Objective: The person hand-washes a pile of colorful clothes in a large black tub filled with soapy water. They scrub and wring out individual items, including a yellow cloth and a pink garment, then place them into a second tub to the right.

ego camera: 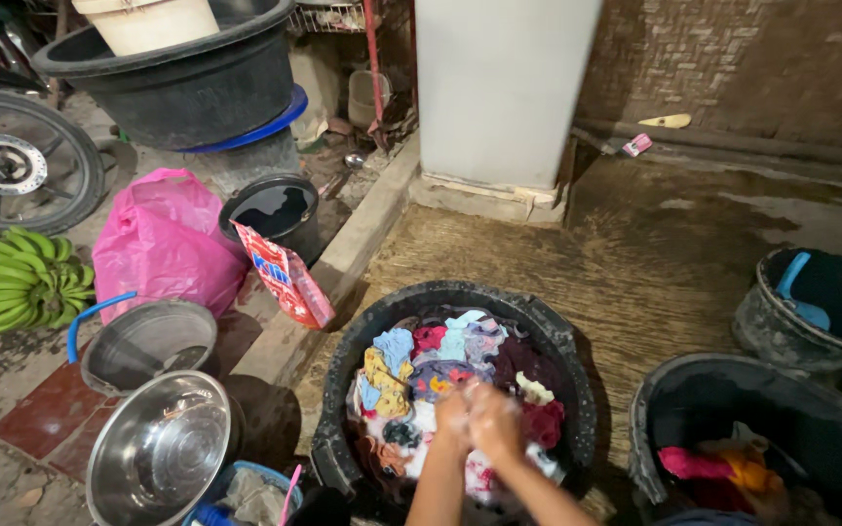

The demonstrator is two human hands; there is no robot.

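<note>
Laundry soaks in black tub, centre floor | far left I see bananas, pink bag, steel bowl | left hand and right hand pressed together, blurred, clenched on wet cloth over tub | right: second tub with more clothes.

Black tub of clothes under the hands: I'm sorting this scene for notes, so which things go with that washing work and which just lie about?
In use:
left hand
right hand
black tub
wet clothes
second tub

Lying about:
green bananas
pink bag
steel bowl
motorbike wheel
</note>
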